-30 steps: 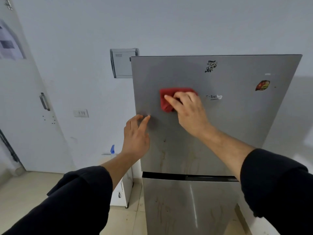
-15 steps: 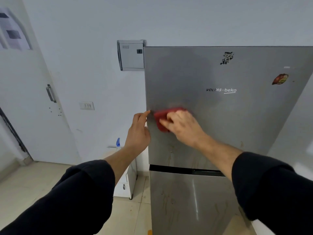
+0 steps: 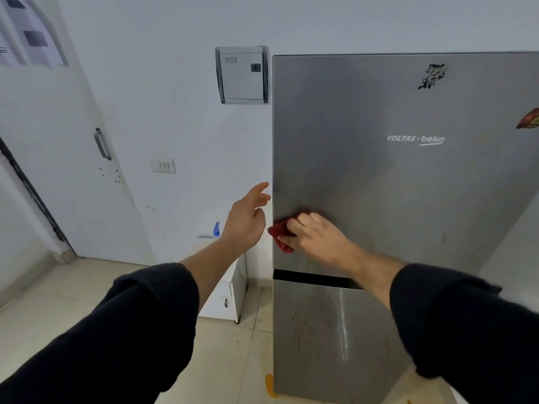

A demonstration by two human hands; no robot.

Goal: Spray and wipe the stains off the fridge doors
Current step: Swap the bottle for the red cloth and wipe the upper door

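Observation:
A grey steel fridge fills the right half of the view. Its upper door (image 3: 393, 185) bears a brand name and two stickers. The lower door (image 3: 326, 345) shows brownish streaks. My right hand (image 3: 315, 237) presses a red cloth (image 3: 280, 233) against the upper door's lower left corner, fingers curled over it. My left hand (image 3: 248, 220) hovers with fingers extended just left of the door's edge, holding nothing. The blue top of a spray bottle (image 3: 216, 229) peeks out behind my left wrist.
A low white cabinet (image 3: 230, 298) stands left of the fridge. On the wall are a grey electrical box (image 3: 242, 74) and a switch plate (image 3: 162, 166). A white door (image 3: 73, 170) with a metal handle is at the left. The floor is beige tile.
My right hand has wiped the red cloth down and left, from the upper door's middle to its lower left corner. My left hand has come off the door's edge.

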